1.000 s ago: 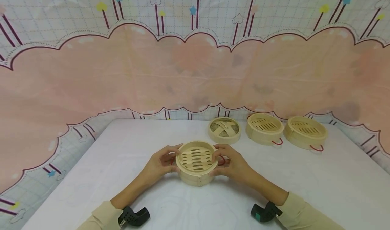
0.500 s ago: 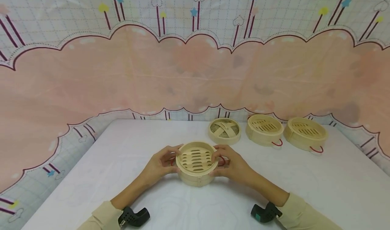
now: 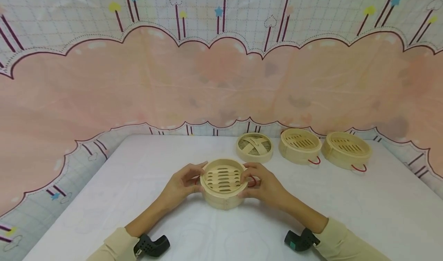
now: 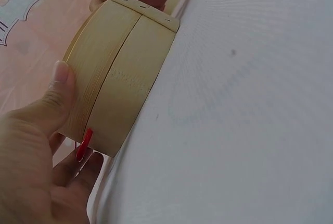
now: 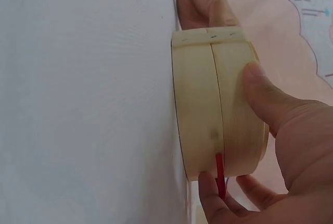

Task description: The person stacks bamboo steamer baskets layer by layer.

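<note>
A round bamboo steamer basket [image 3: 224,182] with a slatted floor stands at the middle of the white table. My left hand [image 3: 187,181] grips its left side, the thumb at the near wall and the fingers round toward the back. From the right, my right hand [image 3: 262,183] holds the opposite side in the same manner. A red loop handle [image 4: 85,145] shows beside the left fingers in the left wrist view. Another red handle [image 5: 220,176] lies among the right fingers in the right wrist view. The basket's wall [image 5: 200,104] has a seam around it and an overlapping stapled joint.
Behind the hands sits a woven bamboo lid [image 3: 255,148]. Right of it stand a steamer basket [image 3: 300,156] and, farther right, another steamer basket [image 3: 340,161], each with a red handle. A printed cloth backdrop [image 3: 221,80] rises at the table's [image 3: 149,149] far edge.
</note>
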`<state>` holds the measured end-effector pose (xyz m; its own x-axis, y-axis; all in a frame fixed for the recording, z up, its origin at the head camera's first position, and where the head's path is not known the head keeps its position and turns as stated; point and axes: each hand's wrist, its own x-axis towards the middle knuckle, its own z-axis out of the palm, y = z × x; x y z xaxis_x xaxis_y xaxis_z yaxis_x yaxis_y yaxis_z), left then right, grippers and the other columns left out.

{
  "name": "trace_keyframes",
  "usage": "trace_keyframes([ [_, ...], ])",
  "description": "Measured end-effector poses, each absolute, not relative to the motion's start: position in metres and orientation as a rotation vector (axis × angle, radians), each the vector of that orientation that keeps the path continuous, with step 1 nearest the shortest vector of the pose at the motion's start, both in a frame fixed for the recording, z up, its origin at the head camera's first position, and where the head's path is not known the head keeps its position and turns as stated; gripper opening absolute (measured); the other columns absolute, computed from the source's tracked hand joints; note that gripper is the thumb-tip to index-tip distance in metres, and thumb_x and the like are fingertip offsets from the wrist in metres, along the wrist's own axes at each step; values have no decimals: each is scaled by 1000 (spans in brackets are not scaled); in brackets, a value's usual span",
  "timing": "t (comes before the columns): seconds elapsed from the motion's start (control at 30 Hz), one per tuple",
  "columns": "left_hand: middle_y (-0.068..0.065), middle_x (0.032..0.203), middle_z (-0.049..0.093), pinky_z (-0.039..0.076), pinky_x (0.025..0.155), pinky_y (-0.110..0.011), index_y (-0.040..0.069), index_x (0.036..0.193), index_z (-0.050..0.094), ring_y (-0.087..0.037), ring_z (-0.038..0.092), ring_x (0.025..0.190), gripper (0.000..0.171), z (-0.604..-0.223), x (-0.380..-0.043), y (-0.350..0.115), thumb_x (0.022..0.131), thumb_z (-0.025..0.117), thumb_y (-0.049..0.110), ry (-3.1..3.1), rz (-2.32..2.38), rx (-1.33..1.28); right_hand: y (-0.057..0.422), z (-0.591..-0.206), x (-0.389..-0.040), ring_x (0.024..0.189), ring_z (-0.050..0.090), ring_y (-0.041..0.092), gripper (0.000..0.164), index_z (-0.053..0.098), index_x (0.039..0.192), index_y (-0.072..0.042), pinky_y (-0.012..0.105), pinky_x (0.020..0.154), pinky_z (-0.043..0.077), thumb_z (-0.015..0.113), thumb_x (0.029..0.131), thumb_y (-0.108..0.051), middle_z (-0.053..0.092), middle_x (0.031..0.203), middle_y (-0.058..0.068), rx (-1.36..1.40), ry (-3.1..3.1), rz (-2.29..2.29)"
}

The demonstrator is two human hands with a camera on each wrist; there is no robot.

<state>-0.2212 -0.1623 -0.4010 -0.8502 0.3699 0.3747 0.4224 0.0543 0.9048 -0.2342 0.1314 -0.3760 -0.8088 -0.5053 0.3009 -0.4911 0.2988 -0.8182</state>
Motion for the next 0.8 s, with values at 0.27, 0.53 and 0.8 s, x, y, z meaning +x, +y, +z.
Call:
trace_keyframes([
  [0.27,-14,147,39,42,100,-29,0,119,53,-30,42,131,44,-401,-221,-163,79,73,1,-2256,-1957,-857,128,-377,-232,95,60,25,32,63,87,-15,32,75,56,87,67,-13,47,132,17,-938,2547,-1608],
  [0.53,-16,144,43,43,99,-29,0,120,54,-31,43,130,54,-401,-218,-160,72,78,3,-2269,-1879,-832,127,-378,-231,91,57,24,31,63,87,-15,31,73,56,86,67,-15,49,131,16,-939,2581,-1612],
  [0.8,-21,141,44,45,96,-28,-2,119,54,-36,44,128,52,-405,-219,-160,72,78,1,-2231,-1824,-858,127,-382,-230,121,47,32,31,63,88,-15,33,79,55,86,67,-11,50,132,13,-921,2541,-1678],
])
